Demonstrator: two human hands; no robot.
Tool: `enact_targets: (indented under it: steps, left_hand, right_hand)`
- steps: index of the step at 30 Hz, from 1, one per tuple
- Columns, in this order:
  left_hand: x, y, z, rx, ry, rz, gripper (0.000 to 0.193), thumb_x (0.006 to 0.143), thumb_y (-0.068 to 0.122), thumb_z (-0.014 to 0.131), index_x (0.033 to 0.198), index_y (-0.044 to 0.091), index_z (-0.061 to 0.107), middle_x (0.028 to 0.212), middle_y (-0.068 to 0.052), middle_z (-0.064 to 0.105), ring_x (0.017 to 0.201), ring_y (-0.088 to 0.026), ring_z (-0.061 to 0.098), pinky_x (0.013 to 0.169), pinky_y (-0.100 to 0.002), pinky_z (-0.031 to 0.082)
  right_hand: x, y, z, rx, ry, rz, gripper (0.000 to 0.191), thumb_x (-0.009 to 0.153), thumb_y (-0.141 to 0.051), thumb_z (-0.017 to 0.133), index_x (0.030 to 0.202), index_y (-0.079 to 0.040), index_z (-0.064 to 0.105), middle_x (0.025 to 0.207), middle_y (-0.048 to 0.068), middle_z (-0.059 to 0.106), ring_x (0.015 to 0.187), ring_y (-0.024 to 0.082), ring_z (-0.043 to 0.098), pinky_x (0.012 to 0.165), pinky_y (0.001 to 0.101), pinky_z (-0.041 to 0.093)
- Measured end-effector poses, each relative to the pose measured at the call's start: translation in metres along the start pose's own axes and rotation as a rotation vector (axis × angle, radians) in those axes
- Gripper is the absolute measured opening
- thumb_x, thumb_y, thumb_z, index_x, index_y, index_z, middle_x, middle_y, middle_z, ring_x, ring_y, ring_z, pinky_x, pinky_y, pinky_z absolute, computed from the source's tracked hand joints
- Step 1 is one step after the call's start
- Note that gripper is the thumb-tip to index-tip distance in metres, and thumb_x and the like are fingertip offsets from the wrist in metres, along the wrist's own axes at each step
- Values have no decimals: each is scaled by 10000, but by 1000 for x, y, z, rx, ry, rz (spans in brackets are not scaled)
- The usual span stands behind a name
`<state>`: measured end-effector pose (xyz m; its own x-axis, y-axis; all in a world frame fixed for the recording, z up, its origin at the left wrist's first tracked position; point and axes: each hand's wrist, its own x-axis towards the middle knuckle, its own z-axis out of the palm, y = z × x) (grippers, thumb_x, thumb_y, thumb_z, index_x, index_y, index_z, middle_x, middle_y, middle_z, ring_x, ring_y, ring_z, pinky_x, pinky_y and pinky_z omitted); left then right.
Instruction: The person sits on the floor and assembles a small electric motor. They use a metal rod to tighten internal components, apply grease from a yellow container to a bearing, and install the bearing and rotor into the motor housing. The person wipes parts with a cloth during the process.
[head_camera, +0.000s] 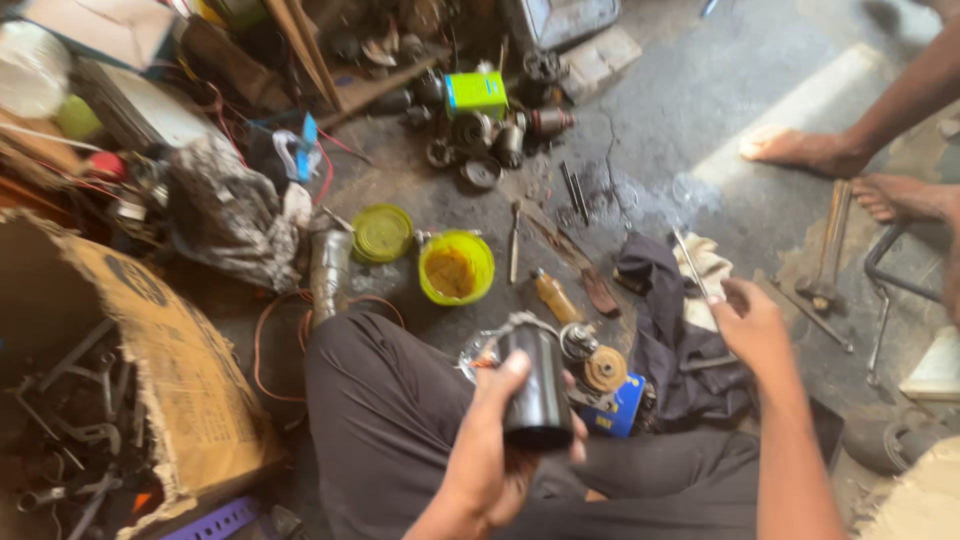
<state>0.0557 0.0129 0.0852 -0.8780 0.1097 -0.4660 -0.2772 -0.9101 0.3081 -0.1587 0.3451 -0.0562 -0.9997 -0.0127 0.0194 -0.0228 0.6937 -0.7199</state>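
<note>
My left hand (490, 440) grips a black cylindrical motor housing (538, 385) over my lap, its open end towards me. A wire loop arches over its top. My right hand (752, 325) reaches out to the right and pinches a thin metal rod (690, 262) above a dark rag (660, 320) and a pale cloth on the floor. Between my hands lies a motor part with a brass-coloured gear (603, 368) on a blue box (615, 408).
A yellow tub of grease (456, 266) and its lid (381, 232) sit ahead, with a small amber bottle (554, 295). A torn cardboard box of metal scrap (130, 400) stands left. Motor parts and a green box (476, 92) lie farther off. Another person's bare feet (805, 150) and a hammer (828, 245) are right.
</note>
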Motion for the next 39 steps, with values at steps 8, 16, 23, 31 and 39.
enact_targets:
  steps: [8, 16, 23, 31, 39]
  left_hand:
    - [-10, -81, -24, 355, -30, -158, 537, 861, 223, 668, 1355, 131, 478, 1083, -73, 595, 889, -170, 612, 774, -309, 519]
    - [1, -106, -36, 365, -34, -160, 510, 919, 229, 669, 1371, 85, 481, 1215, -72, 575, 1086, -119, 599, 953, -280, 496]
    - [-3, -44, -17, 769, -474, -149, 883, 911, 171, 747, 1630, 177, 234, 1163, -98, 626, 808, -122, 661, 684, -283, 563]
    - [12, 5, -10, 1054, -435, 450, 260, 924, 139, 698, 1172, 61, 687, 1016, -41, 760, 899, -82, 718, 825, -251, 592]
    - [118, 17, -53, 1307, -684, 578, 868, 640, 138, 907, 1394, 33, 489, 1324, -139, 595, 1251, -241, 545, 1044, -366, 425]
  right_hand:
    - [-221, -108, -6, 453, -541, -210, 1101, 719, -389, 820, 1598, 38, 312, 1589, 169, 442, 1531, 300, 407, 1230, 440, 293]
    - [-272, -93, 30, 995, -294, 66, 1245, 653, -385, 956, 1624, 90, 341, 1381, 223, 520, 1089, 297, 587, 822, 410, 468]
    - [-249, -88, 32, 1462, -130, 223, 1204, 650, -271, 909, 1627, -20, 252, 1366, 215, 476, 1088, 303, 646, 896, 414, 568]
    - [-230, -118, 3, 1661, -278, -16, 1020, 812, -64, 826, 1673, 4, 284, 1599, 361, 360, 1185, 425, 589, 903, 425, 550]
    - [-192, -123, -7, 1200, 59, -122, 792, 934, -6, 747, 1536, -124, 247, 1354, 262, 495, 1225, 486, 584, 1009, 635, 516]
